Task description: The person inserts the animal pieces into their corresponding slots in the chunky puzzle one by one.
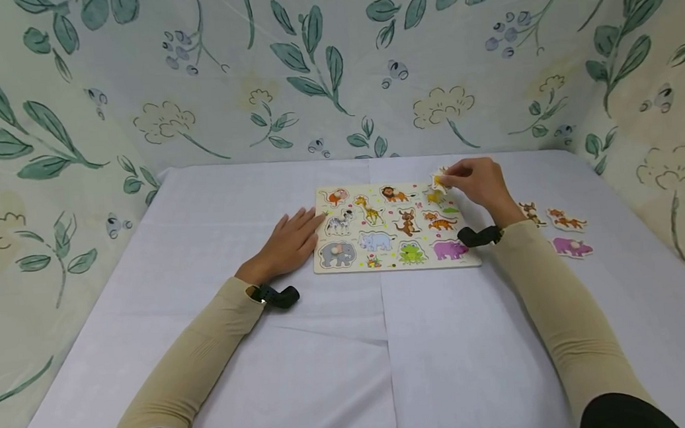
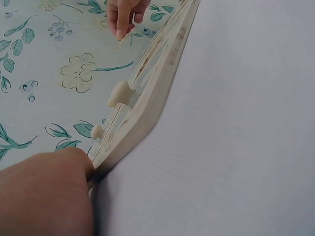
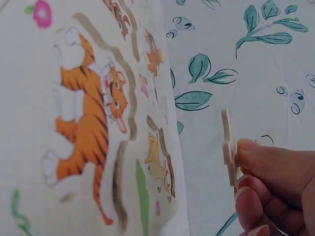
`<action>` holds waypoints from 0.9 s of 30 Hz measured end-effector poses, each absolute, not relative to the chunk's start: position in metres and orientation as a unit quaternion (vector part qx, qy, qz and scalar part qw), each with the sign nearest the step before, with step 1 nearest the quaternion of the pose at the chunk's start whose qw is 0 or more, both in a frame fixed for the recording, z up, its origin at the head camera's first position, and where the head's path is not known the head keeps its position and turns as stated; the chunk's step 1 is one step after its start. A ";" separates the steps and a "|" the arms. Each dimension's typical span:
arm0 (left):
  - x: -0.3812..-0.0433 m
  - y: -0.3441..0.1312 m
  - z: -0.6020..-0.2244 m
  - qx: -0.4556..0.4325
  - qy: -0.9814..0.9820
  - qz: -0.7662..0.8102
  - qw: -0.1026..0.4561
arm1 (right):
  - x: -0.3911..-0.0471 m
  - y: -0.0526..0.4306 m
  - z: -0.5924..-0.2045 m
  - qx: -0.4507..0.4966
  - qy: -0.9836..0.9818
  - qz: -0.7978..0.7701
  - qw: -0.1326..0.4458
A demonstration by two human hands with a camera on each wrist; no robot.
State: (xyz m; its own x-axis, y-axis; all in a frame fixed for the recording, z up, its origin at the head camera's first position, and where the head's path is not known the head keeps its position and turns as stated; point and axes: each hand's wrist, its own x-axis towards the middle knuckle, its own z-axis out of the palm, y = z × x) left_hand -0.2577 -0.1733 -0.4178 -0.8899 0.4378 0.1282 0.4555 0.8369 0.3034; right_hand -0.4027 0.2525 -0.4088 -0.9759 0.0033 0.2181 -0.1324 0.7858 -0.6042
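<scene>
A wooden animal puzzle board (image 1: 382,269) lies on the white cloth. My left hand (image 1: 287,243) rests at its left edge with the fingers stretched out, the fingertips touching the board. Above the board's far right corner, my right hand (image 1: 480,181) pinches a small yellowish puzzle piece (image 1: 437,178) between thumb and fingers. In the right wrist view that piece (image 3: 227,147) is seen edge-on, apart from the board. Close to it is a recess with a yellow animal picture (image 3: 155,160); a tiger recess (image 3: 88,123) is nearer the camera.
Right of the board lie three loose pieces: a brown animal (image 1: 532,214) partly behind the right wrist, a tiger (image 1: 566,219) and a purple hippo (image 1: 571,247). Pale knobs (image 2: 120,94) stand up from the board. A leaf-patterned cloth (image 1: 332,62) hangs behind the table.
</scene>
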 end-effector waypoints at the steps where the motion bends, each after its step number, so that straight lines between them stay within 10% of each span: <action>1: -0.258 -0.173 -0.418 -0.234 -0.958 -0.165 0.027 | -0.402 0.252 -0.410 0.031 -0.942 0.317 0.105; 10: -0.260 -0.174 -0.421 -0.230 -0.960 -0.160 0.022 | -0.352 0.224 -0.369 0.043 -0.935 0.344 0.074; 27: -0.262 -0.173 -0.416 -0.227 -0.960 -0.161 0.015 | -0.359 0.224 -0.375 0.037 -0.940 0.337 0.045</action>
